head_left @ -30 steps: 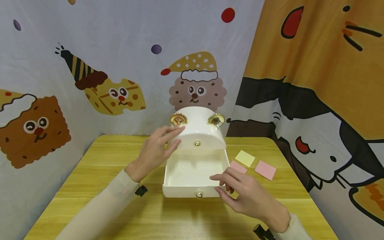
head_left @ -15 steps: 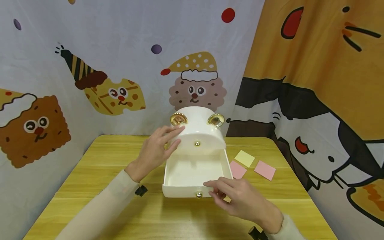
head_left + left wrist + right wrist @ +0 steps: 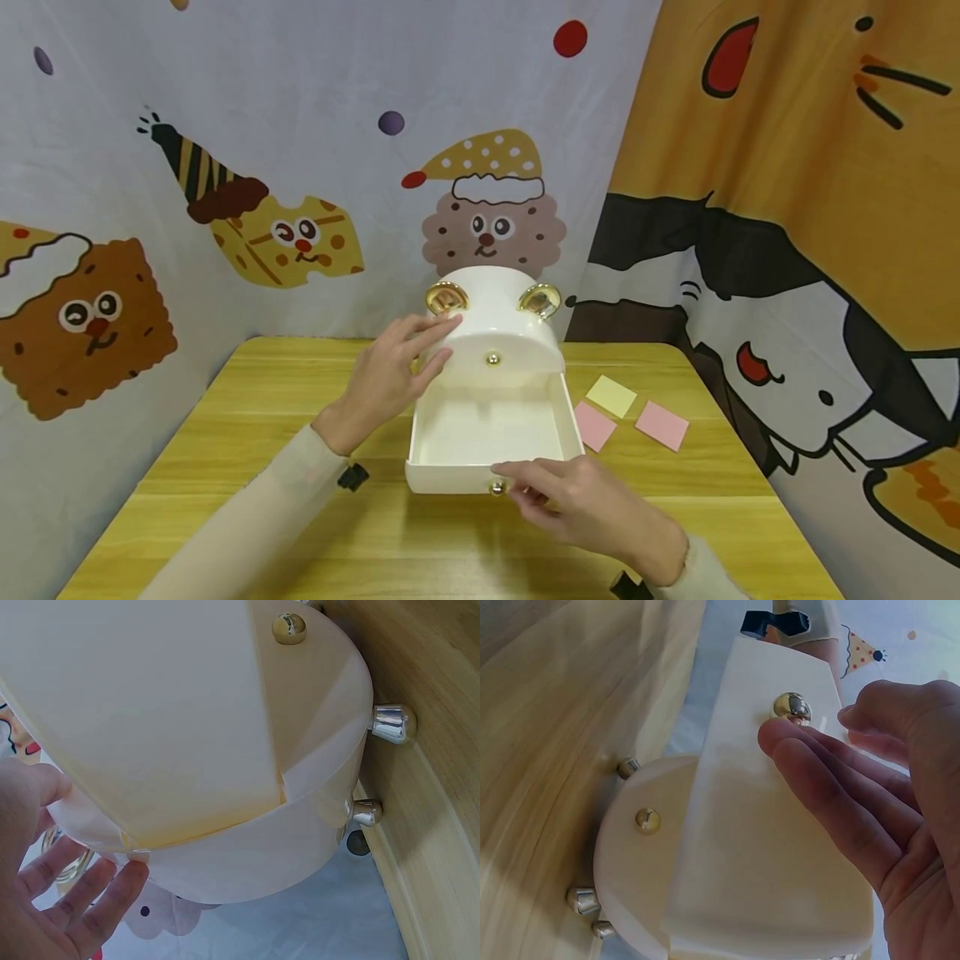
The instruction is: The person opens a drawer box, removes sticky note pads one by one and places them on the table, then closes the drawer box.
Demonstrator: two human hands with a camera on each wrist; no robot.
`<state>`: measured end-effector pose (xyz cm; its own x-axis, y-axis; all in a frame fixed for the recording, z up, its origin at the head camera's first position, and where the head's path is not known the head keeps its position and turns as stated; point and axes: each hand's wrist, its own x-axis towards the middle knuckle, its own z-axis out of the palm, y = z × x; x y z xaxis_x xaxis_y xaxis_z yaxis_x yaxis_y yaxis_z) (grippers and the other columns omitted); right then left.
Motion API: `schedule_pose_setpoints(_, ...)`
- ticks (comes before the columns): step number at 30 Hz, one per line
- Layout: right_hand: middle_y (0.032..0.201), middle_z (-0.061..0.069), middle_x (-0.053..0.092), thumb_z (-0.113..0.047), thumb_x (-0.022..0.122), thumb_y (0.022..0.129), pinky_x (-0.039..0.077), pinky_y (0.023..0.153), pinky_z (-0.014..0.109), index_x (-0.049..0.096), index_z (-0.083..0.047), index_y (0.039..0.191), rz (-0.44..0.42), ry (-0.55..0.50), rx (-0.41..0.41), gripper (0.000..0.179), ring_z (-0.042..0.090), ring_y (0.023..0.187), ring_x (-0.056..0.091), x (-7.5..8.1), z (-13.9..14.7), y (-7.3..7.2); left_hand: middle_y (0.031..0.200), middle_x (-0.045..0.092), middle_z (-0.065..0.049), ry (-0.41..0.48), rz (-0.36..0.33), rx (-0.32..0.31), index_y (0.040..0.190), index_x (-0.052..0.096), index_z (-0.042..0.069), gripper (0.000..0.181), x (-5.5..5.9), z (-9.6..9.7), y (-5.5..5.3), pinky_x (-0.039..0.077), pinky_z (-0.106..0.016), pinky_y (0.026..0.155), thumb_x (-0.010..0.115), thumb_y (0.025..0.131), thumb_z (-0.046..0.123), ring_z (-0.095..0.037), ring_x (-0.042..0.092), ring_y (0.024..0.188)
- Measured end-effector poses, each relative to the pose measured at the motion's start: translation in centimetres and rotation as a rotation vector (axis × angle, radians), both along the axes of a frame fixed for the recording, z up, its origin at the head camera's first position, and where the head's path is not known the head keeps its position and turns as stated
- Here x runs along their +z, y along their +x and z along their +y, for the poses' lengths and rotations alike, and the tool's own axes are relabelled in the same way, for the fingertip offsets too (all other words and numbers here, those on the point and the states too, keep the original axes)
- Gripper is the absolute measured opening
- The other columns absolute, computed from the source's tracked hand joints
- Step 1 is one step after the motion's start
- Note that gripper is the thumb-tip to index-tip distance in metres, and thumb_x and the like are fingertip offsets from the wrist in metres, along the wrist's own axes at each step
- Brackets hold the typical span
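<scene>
A glossy white rounded box with two gold ear-like rings stands on the wooden table. Its white drawer is pulled out toward me, and no objects show inside. My left hand rests against the box's left side, fingers extended, fingertips on the curved top and at the edge beside the drawer opening. At the drawer's front, my right hand has its index fingertip over the front rim and the other fingers close to the gold knob. The thumb stands apart from these fingers in the right wrist view.
Right of the drawer lie a yellow paper pad, a pink pad beside the drawer wall, and another pink pad. A second gold knob sits on the box front above the drawer. A cartoon-printed curtain hangs behind the table.
My right hand has moved left along the drawer's front, from the right corner to the knob. The left hand, box and drawer have stayed in place.
</scene>
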<state>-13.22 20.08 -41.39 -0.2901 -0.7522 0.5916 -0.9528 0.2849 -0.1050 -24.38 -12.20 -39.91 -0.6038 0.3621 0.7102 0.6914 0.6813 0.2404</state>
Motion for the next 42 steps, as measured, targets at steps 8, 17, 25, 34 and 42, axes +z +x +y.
schedule_pose_setpoints(8, 0.098, -0.01, 0.081, -0.014, 0.063, 0.116, 0.045, 0.068, -0.002, 0.076, -0.011, 0.138, 0.012, 0.001, 0.019, 0.026, -0.006, 0.066, 0.061, -0.7, -0.6, 0.0, 0.145, 0.079, -0.01, 0.006, -0.002, 0.004, 0.16, 0.073, 0.022, 0.053, -0.1, 0.0, 0.0, 0.055, -0.028, 0.058, 0.086, 0.109, 0.022, -0.028, 0.073, 0.106)
schedule_pose_setpoints(17, 0.107, -0.009, 0.086, -0.011, 0.081, 0.107, 0.051, 0.07, 0.002, 0.079, -0.014, 0.131, 0.062, 0.047, -0.034, 0.024, -0.005, 0.072, 0.066, -1.6, -0.9, 0.0, 0.144, 0.079, -0.012, 0.008, 0.015, -0.005, 0.159, 0.074, 0.021, 0.053, -0.1, 0.1, -0.1, 0.055, -0.028, 0.058, 0.087, 0.108, 0.021, -0.028, 0.073, 0.104)
schedule_pose_setpoints(25, 0.113, -0.007, 0.088, -0.009, 0.085, 0.106, 0.059, 0.076, 0.005, 0.078, -0.013, 0.132, 0.059, 0.049, -0.03, 0.027, -0.004, 0.082, 0.075, -1.9, -1.0, -0.1, 0.145, 0.079, -0.012, 0.008, 0.012, -0.006, 0.159, 0.074, 0.02, 0.052, -0.1, 0.2, -0.2, 0.058, -0.031, 0.06, 0.087, 0.108, 0.02, -0.028, 0.072, 0.102)
schedule_pose_setpoints(34, 0.112, -0.009, 0.088, -0.007, 0.092, 0.099, 0.06, 0.076, 0.007, 0.08, -0.014, 0.128, 0.053, 0.063, -0.057, 0.031, -0.003, 0.084, 0.077, -2.1, -1.1, 0.0, 0.145, 0.079, -0.011, 0.009, 0.013, -0.008, 0.159, 0.074, 0.021, 0.053, -0.1, 0.2, -0.2, 0.055, -0.028, 0.058, 0.087, 0.109, 0.021, -0.027, 0.073, 0.103)
schedule_pose_setpoints(42, 0.115, -0.008, 0.088, -0.009, 0.089, 0.102, 0.061, 0.078, 0.008, 0.08, -0.014, 0.128, 0.068, 0.059, -0.053, 0.028, -0.002, 0.087, 0.079, -2.1, -1.1, -0.1, 0.145, 0.079, -0.012, 0.007, 0.006, -0.01, 0.16, 0.074, 0.021, 0.052, 0.0, 0.1, -0.1, 0.056, -0.029, 0.059, 0.086, 0.109, 0.021, -0.029, 0.075, 0.108)
